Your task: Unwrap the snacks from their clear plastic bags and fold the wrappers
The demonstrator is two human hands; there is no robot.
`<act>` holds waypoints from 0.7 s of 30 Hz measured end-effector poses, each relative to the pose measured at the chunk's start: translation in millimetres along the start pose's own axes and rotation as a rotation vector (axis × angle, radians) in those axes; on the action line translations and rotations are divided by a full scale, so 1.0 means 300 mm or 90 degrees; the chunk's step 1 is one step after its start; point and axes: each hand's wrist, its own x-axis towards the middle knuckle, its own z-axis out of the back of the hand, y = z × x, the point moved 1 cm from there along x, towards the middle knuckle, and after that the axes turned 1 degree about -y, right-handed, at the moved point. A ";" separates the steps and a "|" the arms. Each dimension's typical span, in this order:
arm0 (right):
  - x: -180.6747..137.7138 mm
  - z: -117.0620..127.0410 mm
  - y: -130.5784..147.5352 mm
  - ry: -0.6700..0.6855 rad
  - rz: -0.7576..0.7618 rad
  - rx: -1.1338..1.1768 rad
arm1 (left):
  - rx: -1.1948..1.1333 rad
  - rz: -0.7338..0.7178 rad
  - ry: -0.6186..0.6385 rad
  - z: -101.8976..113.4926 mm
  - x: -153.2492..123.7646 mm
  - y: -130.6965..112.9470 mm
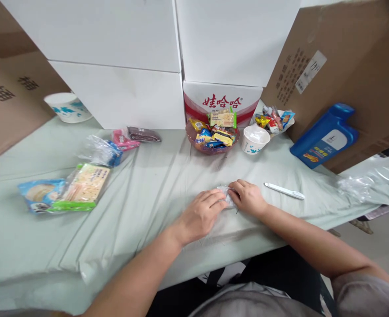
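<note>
Near the front of the table, a small piece of clear plastic film, perhaps a bag, lies folded or crumpled between my hands. My left hand has its fingers bent together and pressed on the plastic's left side. From the other side my right hand grips it, thumb and fingers drawn in at its edge. Both hands rest at table height, and part of the film is hidden under the fingers. A white pen-like utility knife lies just right of my right hand.
Behind my hands stands a bowl of packaged snacks, with a paper cup beside it. A blue bottle leans at right. Snack packs and crumpled plastic lie left. White boxes wall the back.
</note>
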 end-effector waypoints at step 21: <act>-0.012 0.046 -0.017 -0.039 0.247 0.126 | 0.011 0.115 -0.157 0.036 -0.002 0.022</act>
